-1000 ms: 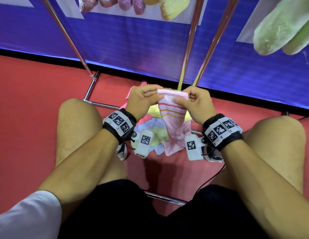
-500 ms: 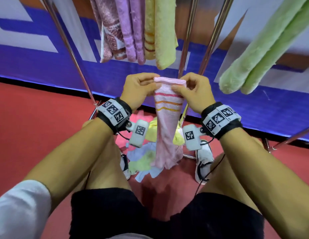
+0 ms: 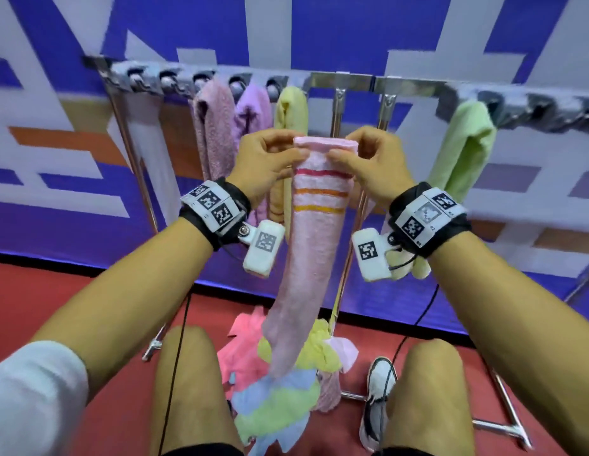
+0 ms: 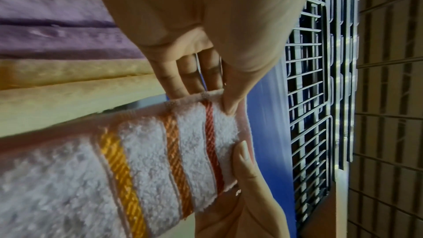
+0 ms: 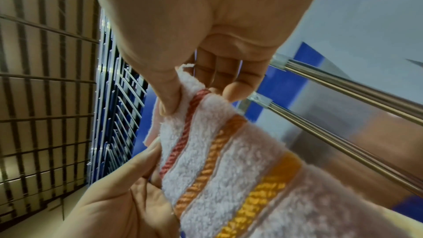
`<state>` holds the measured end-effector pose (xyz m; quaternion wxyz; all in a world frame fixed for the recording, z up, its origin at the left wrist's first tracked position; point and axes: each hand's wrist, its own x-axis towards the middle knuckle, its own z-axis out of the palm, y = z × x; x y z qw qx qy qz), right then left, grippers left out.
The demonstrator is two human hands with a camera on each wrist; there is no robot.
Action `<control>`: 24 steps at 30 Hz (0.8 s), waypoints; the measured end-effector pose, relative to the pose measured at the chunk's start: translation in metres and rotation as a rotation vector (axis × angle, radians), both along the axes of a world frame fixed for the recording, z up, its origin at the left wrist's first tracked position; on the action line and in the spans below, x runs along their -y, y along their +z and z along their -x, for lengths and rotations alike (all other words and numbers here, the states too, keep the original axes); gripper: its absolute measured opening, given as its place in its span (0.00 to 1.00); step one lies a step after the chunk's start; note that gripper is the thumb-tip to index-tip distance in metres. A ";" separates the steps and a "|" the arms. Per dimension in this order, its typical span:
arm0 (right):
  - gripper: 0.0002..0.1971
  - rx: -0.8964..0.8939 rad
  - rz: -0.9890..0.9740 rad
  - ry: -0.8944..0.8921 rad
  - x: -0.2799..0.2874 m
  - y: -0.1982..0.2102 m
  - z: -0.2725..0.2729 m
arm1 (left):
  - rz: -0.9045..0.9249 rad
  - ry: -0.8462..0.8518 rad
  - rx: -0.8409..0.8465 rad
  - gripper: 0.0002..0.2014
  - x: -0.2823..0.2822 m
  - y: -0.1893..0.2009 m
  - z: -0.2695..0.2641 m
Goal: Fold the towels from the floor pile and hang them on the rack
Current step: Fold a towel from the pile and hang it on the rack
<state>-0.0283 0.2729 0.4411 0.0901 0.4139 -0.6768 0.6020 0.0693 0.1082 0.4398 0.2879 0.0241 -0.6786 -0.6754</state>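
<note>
Both hands are up at centre frame, and between them hangs the pink towel (image 3: 314, 245), folded into a long narrow strip of looped terry with three woven bands near its top: red, orange, yellow. The left hand (image 3: 265, 162) pinches the top left corner, thumb in front and fingers (image 4: 181, 77) behind; the right hand (image 3: 373, 161) pinches the top right corner the same way, thumb pressed on the red band. The strip's tail dangles down to the floor pile (image 3: 283, 386), a crumpled heap of pink, yellow, green and pale blue cloth on the red floor (image 3: 56, 301) in the lower middle. Behind the hands, across the upper frame, runs the steel rack (image 3: 342, 82), with its shiny round bars. On it hang a mauve towel (image 3: 214, 126), a lilac one (image 3: 253, 113) and a yellow one (image 3: 291, 108) at left, and a fluffy green towel (image 3: 464, 143) at upper right.
</note>
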 end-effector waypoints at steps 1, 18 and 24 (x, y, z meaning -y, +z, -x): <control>0.09 -0.018 0.014 0.005 0.001 0.014 0.000 | -0.003 -0.014 -0.027 0.12 0.000 0.015 0.001; 0.11 -0.097 -0.022 -0.043 0.004 0.135 0.004 | -0.172 -0.180 -0.216 0.16 -0.020 0.105 0.036; 0.06 -0.123 0.090 -0.214 -0.012 0.164 0.016 | -0.021 -0.440 0.157 0.30 -0.039 0.049 0.049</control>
